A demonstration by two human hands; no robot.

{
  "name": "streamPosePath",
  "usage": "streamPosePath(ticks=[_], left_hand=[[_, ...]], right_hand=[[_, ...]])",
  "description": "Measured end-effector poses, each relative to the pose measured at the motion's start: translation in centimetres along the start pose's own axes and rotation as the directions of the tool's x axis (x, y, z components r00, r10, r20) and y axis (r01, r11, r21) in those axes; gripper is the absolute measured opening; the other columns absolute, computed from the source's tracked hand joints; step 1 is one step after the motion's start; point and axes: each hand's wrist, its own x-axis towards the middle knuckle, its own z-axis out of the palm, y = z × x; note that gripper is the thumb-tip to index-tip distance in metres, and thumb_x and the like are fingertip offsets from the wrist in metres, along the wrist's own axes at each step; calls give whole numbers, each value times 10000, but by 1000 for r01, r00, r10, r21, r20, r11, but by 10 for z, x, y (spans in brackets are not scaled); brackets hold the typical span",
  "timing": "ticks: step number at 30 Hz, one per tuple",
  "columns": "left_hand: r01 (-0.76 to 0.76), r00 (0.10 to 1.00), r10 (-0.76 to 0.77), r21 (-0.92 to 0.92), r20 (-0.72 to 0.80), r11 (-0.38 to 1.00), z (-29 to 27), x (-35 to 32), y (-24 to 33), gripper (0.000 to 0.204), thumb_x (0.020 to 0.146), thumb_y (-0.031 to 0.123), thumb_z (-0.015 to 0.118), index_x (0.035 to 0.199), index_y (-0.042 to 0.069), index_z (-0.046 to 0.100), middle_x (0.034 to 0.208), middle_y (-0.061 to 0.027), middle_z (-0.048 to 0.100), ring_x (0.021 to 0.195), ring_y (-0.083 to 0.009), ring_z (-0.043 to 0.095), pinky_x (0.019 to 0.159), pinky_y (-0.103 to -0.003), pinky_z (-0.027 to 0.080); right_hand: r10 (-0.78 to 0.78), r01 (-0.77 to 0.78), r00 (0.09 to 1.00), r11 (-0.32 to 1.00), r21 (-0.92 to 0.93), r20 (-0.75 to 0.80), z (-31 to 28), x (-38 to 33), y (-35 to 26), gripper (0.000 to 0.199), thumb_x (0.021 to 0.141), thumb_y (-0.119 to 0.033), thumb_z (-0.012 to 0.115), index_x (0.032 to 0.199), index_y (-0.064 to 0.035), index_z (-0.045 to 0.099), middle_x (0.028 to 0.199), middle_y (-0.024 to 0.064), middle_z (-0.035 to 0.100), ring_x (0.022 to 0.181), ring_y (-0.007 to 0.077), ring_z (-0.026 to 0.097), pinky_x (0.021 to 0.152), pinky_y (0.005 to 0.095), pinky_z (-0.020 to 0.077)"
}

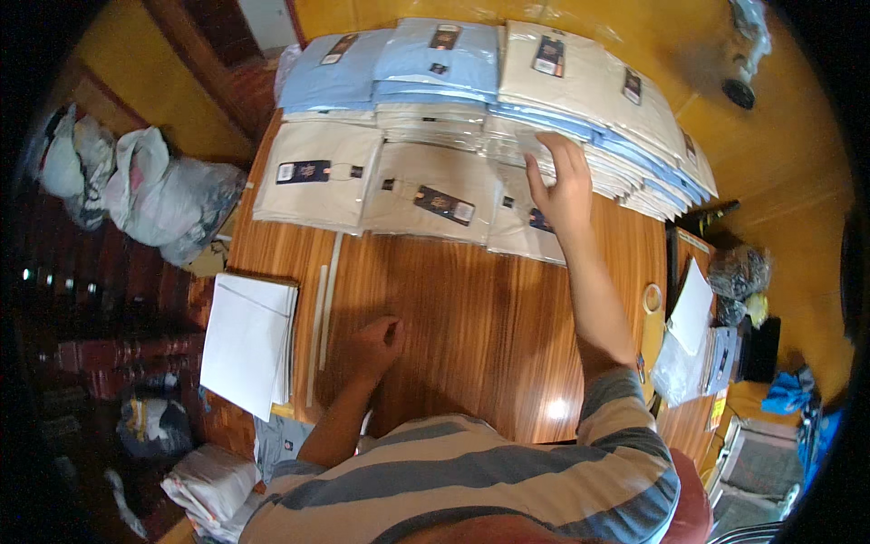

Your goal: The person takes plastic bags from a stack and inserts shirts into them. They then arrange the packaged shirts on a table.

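Observation:
My right hand (562, 181) reaches across the wooden table (471, 308) and rests on the edge of a stack of plastic-wrapped folded shirts (535, 136), fingers on the packets. Cream packets (426, 195) lie in a row along the near side of the stacks, with light blue packets (399, 63) piled behind. My left hand (376, 340) rests on the bare tabletop with fingers curled, holding nothing.
A pile of white sheets (246, 340) and thin white strips (322, 308) lie at the table's left edge. Filled plastic bags (154, 195) sit on the floor at left. A tape roll (652, 297), papers (693, 313) and clutter occupy the right side.

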Motion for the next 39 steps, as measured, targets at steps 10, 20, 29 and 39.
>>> streamPosePath(ticks=[10,20,29,39], left_hand=[[-21,999,20,-22,-31,1000,-4,0,1,188,947,245,687,956,62,732,841,-117,745,714,-279,733,634,-374,584],[-11,1000,10,-142,-11,990,3,3,0,135,908,190,707,915,55,703,777,-125,711,678,-269,712,621,-378,571],[4,998,3,-114,64,993,-8,1,3,155,892,208,719,890,57,685,737,-106,688,645,-248,689,599,-384,556],[362,932,-210,-708,296,607,-3,-7,-43,486,964,436,658,1285,72,630,1089,-137,707,955,-243,685,824,-385,550]], right_hand=[[-62,-51,910,965,259,410,160,81,-107,256,911,-243,718,1088,-58,718,1098,160,731,1005,343,706,847,430,572],[250,-824,545,337,456,800,141,-23,-100,296,999,-260,664,1111,9,710,1023,111,766,840,224,729,745,333,567],[605,-492,490,-403,772,628,174,97,-56,337,1073,-233,530,1214,74,529,1097,151,720,895,254,743,685,316,630],[633,-535,566,-205,819,528,114,56,-146,267,1028,-212,609,842,-29,664,691,61,638,637,202,674,582,311,525]])
